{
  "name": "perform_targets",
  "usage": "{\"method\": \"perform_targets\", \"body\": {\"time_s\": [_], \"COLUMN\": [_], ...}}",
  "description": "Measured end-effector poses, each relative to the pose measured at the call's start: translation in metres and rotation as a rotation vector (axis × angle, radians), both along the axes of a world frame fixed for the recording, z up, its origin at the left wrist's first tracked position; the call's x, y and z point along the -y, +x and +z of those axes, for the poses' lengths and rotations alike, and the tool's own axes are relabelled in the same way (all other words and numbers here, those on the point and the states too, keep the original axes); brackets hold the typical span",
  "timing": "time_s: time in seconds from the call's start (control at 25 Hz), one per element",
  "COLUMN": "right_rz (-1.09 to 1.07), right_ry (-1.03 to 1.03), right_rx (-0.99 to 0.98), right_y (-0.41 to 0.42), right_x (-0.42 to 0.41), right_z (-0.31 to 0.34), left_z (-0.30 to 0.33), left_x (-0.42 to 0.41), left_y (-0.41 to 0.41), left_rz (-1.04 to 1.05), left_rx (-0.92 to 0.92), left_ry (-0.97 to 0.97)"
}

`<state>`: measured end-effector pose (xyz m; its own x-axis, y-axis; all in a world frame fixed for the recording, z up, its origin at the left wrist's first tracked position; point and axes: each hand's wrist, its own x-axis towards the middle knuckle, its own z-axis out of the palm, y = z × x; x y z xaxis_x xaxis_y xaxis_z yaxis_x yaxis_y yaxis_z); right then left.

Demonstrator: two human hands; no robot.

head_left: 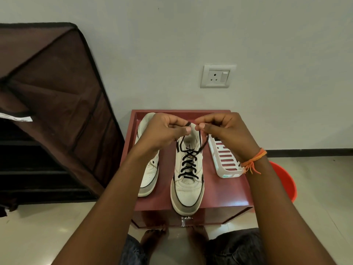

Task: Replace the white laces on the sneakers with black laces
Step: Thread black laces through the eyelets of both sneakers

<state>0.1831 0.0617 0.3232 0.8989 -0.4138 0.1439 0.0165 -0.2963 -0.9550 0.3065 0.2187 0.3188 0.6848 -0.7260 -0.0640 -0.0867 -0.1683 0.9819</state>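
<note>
Pinching the black lace [188,159] ends, both hands [162,131] [225,131] grip above the sneaker [188,190] (basket [227,170] contents unclear).

White sneaker [188,190] with black lace [188,165]; maroon table [225,192]; white slotted basket [224,165]; orange bucket [284,180]; brown fabric rack [51,92].

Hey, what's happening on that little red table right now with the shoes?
A person is lacing a white sneaker with a black lace. The lace already criss-crosses up the front eyelets, and the left hand and right hand each pinch one lace end above the tongue, apparently about to tie it. A second sneaker lies to its left, partly hidden by the left arm; its lacing cannot be seen. A white slotted basket sits to the right on the red table.
</note>
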Motion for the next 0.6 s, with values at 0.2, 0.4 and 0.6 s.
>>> {"method": "perform_targets", "body": {"time_s": [0.2,0.4,0.6], "right_rz": [-0.079,-0.126,-0.171], "right_ry": [0.036,0.135,-0.338], "right_rx": [0.015,-0.149,-0.494], "right_y": [0.034,0.070,0.096], "right_x": [0.010,0.023,0.036], "right_z": [0.005,-0.049,-0.083], "left_z": [0.001,-0.038,-0.073], "left_x": [0.035,0.068,0.088], "left_y": [0.019,0.044,0.057], "left_rz": [0.097,0.178,0.060], "left_rx": [-0.076,-0.162,0.225], "left_ry": [-0.022,0.249,0.592]}}
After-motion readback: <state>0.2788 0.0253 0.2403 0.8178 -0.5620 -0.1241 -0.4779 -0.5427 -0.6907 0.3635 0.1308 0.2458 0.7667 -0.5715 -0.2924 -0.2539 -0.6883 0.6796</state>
